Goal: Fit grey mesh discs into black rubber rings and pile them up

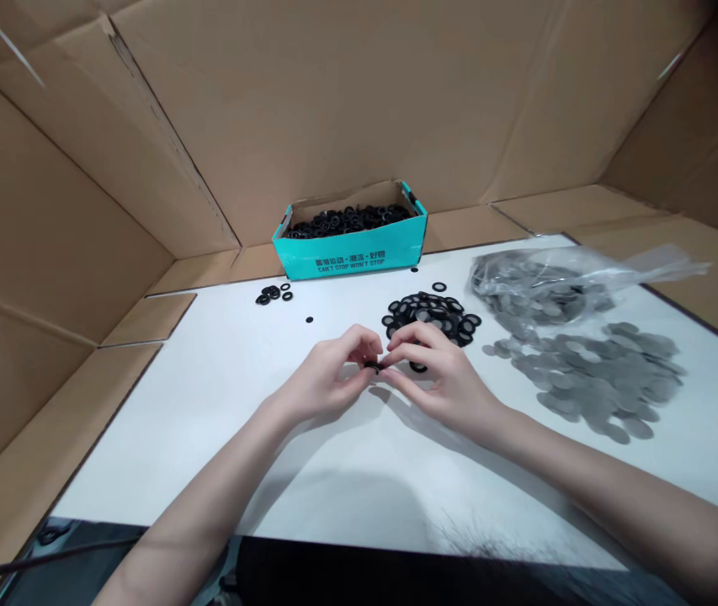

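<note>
A turquoise box (352, 257) of black rings stands at the back; the right hand (450, 370) partly hides a ring pile (427, 310). Grey discs (604, 379) and a clear bag (541, 282) lie further right. Cardboard walls (364, 101) surround the white worktop (207, 421). Above its middle, both grips, the left hand (333, 370) included, pinch one small black ring (373, 366).
</note>
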Motion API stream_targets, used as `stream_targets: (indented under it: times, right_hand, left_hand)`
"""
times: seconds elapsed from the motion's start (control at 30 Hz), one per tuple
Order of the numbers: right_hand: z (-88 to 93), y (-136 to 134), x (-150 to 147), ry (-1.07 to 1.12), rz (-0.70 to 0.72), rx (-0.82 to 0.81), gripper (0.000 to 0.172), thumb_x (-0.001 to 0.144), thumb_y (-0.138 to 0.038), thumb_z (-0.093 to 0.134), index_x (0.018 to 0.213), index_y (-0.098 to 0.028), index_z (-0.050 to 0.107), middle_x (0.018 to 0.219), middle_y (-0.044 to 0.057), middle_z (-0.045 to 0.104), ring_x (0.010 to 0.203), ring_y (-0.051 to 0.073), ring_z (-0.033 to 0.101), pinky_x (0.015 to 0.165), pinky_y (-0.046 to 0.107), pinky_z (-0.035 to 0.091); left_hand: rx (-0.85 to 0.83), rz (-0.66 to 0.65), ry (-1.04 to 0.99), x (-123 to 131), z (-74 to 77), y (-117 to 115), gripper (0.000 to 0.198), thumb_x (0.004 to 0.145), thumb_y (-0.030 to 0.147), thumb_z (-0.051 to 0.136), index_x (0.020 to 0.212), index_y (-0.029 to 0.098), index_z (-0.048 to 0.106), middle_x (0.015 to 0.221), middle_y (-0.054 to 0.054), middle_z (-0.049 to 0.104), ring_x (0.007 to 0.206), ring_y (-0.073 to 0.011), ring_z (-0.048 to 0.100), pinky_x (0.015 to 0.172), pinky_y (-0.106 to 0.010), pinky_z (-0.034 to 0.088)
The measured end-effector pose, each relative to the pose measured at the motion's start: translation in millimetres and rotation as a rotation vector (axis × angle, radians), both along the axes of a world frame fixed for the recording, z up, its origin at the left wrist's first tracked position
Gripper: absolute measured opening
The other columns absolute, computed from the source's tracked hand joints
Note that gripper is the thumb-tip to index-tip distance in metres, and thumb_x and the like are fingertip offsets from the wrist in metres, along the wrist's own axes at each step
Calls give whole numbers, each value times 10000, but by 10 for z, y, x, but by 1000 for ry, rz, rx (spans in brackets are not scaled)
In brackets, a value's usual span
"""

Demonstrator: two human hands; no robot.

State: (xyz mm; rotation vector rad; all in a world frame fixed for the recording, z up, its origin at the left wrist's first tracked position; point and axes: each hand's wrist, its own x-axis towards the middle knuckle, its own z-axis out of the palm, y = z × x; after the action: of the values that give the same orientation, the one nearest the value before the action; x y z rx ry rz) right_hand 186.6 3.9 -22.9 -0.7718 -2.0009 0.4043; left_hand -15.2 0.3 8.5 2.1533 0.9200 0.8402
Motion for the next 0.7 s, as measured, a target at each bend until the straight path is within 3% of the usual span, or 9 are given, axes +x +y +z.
stream_targets:
  times: [0.13, 0.37, 0.53, 0.7]
  right_hand:
    - [-3, 5, -4, -3, 3, 1, 99, 869, -128, 668, 804, -191, 629, 922, 67, 639, 867, 206, 603, 765, 346, 491]
    - [13, 10, -9, 54, 66, -139, 158, 871, -97, 617, 769, -200, 554, 927, 53, 608, 875, 189, 605, 767, 331, 502]
    - [33, -13, -9, 78, 77, -152, 179, 851, -82, 601, 748, -202, 519, 936, 49, 580, 871, 181, 599, 766, 331, 508]
    - [38, -35, -16, 71, 78, -145, 182, 845, -73, 575, 743, -208, 509, 942, 56, 581, 885, 195, 597, 744, 336, 507]
  left_hand:
    - [-1, -3, -8, 18, -42, -1, 142, 909, 131, 563, 1010, 210, 503, 933, 2, 618, 815, -105, 603, 811, -269, 531]
    - [-38, -30, -61, 33, -133, -17, 166, 919, 84, 507, 1009, 218, 468, 904, 18, 601, 769, -89, 638, 761, -241, 539]
    - [-119, -38, -58, 18, -88, -29, 144, 914, 98, 512, 983, 210, 455, 872, 16, 582, 752, -107, 665, 708, -238, 533]
    - [-96, -55, 37, 13, -29, -31, 167, 878, 55, 497, 958, 200, 483, 882, -1, 606, 759, -115, 637, 713, -249, 511]
